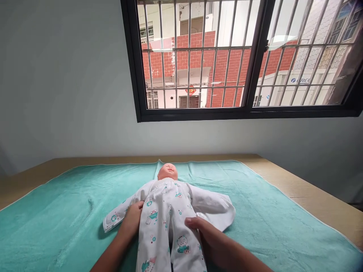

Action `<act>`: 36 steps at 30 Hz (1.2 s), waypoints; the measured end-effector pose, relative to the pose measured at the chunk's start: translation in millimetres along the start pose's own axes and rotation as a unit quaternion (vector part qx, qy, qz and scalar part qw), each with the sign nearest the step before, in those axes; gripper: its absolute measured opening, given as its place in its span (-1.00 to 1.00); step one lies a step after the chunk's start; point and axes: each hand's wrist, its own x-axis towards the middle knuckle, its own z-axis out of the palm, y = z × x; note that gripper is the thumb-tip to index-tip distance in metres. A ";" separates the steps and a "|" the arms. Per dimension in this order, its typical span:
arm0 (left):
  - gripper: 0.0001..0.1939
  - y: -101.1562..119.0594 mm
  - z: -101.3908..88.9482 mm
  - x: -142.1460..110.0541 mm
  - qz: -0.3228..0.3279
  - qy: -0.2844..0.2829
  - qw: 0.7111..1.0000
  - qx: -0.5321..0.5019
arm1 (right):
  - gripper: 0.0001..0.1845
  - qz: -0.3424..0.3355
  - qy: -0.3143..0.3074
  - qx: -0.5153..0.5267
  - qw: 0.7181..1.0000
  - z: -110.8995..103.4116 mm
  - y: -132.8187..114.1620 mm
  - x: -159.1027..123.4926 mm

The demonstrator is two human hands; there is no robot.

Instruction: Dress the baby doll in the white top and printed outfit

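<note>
A baby doll [168, 171] lies on its back on a teal blanket [70, 211], its head toward the wall. White baby pants [154, 215] with a teal and pink animal print lie lengthwise over its body, the gathered waist near the doll's chin. A white long-sleeved top [214, 206] spreads out on both sides beneath them. At the left edge of the pants, my left hand [133, 217] is closed on the cloth, its fingertips partly hidden. My right hand [208, 236] pinches the right side, thumb on top and the other fingers out of sight underneath.
The blanket covers most of a wooden table [306, 189], whose bare wood shows along the sides and back. Behind it stands a grey wall [70, 94] with a black-framed, barred window [195, 115]. Brick buildings are visible outside.
</note>
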 end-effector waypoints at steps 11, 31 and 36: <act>-0.62 27.1 -17.4 23.2 0.086 -0.070 0.994 -0.002 | -0.79 -0.286 0.202 -0.521 0.779 -31.4 -65.8 67.6; -0.87 28.3 -0.9 30.5 0.099 0.075 0.976 0.178 | -0.87 -0.345 0.222 -0.542 0.734 -25.3 -48.8 90.1; -0.89 25.0 -24.9 -29.6 0.176 0.052 0.972 0.144 | -0.97 -0.421 0.109 -0.606 0.666 13.1 -0.3 -9.3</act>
